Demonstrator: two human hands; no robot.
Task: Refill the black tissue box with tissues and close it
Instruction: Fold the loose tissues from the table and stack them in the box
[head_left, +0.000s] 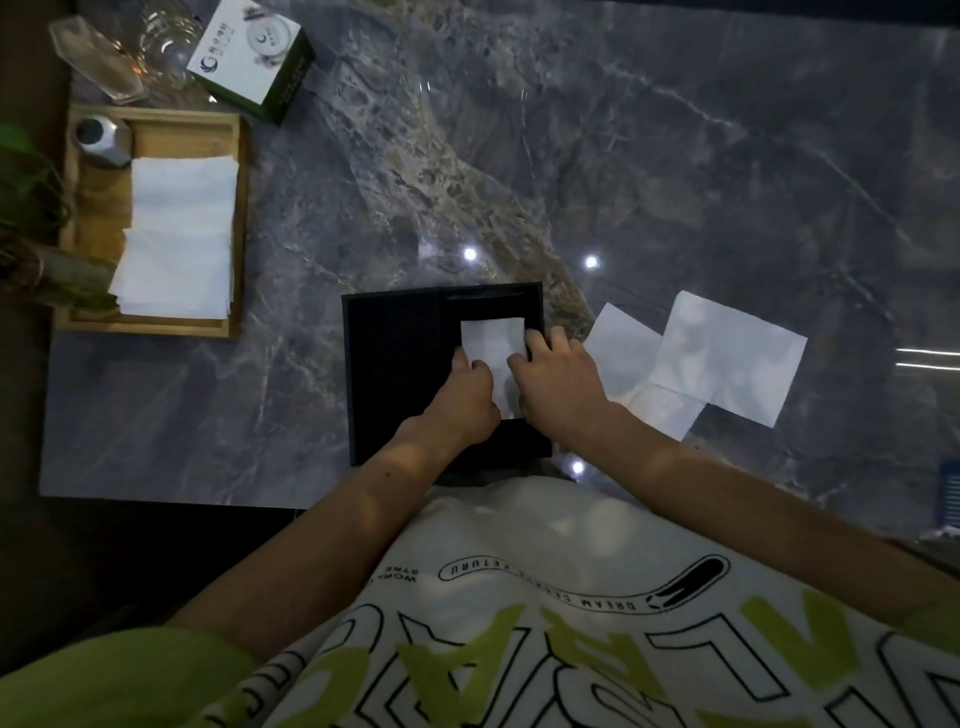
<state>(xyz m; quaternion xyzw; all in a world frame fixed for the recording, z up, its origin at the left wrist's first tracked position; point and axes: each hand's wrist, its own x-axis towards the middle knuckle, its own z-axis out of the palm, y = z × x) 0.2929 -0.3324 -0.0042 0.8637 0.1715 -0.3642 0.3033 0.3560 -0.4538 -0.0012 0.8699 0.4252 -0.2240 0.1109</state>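
The black tissue box (395, 374) lies open on the grey marble table, its lid flap spread flat to the left. A folded white tissue (491, 340) rests inside the box's right half. My left hand (462, 400) presses the tissue's left edge and my right hand (558, 384) holds its right edge, fingers curled over it. Loose unfolded tissues (727, 358) lie flat on the table just right of the box. A stack of white tissues (179, 234) sits in a wooden tray (150, 127) at the far left.
A small metal jar (101, 140) stands in the tray's back corner. Behind the tray lie a white and green carton (254, 57) and clear glassware (98, 57). A green plant (26, 208) stands at the left table edge.
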